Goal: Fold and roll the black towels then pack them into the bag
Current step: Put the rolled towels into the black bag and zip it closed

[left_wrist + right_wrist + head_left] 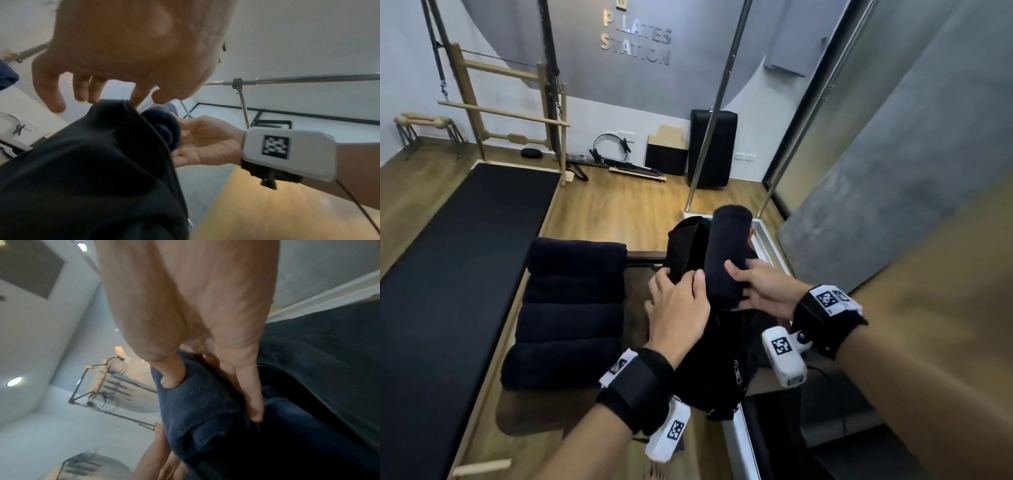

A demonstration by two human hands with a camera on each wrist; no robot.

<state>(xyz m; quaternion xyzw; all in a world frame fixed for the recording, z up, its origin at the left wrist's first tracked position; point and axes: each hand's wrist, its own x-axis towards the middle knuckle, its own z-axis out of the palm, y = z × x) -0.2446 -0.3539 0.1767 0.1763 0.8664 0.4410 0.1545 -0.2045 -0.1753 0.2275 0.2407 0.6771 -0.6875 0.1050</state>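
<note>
Now the right hand point(763, 291) wraps thumb and fingers round a rolled towel point(726, 253), soft nubby terry in a fat cylinder. Its long axis tilts steeply, lower end in the bag point(709, 359) mouth, upper end clear above it. The left hand point(678, 308) pinches the bag's limp fabric rim, holding it apart. Left of the bag, four rolls point(571, 308) lie side by side, touching.

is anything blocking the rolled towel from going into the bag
Nothing visible does. The right hand grips the rolled towel right at the bag, and the left hand holds the bag's edge aside. The bag's inside is not visible.
</note>
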